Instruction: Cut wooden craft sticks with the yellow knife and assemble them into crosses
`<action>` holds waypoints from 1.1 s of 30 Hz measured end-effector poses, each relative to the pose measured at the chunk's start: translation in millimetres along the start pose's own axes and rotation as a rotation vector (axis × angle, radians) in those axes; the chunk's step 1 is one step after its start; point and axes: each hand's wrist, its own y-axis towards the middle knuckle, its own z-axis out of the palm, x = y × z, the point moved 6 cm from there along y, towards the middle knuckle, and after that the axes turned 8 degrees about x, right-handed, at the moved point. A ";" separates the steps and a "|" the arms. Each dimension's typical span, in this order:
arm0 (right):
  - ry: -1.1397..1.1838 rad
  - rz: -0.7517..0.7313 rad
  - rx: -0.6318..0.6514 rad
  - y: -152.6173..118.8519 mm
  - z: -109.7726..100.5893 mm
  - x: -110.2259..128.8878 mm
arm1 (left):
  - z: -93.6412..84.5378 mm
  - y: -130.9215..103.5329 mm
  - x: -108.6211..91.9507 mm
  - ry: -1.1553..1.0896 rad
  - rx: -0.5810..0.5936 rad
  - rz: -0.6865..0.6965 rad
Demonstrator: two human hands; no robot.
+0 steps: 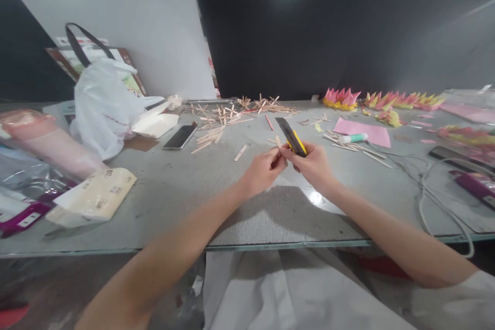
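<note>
Just above the tabletop [232, 201], both hands meet at the middle of the view. My right hand [314, 164] is closed round a yellow and black utility knife [296, 142], its dark end pointing up and away to the left. Pinched in the fingers of my left hand [266, 169] is a small wooden stick [278, 141], upright, which the right fingertips also seem to touch. Beyond the hands lie loose wooden sticks [211, 137] and several sticks joined into crossed shapes [228, 113]. One lone stick [240, 153] lies left of the hands.
A smartphone [180, 137], a white plastic bag [102, 105] and a cream packet [98, 198] are on the left. To the right are pink paper [363, 132], a glue stick [353, 138], pink and yellow paper flowers [341, 99] and a loose white cable [423, 191]. A dark panel [328, 31] stands behind.
</note>
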 end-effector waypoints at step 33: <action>0.480 0.090 0.182 -3.2 16.1 3.4 | 5.0 -3.1 -8.9 -0.149 0.103 0.029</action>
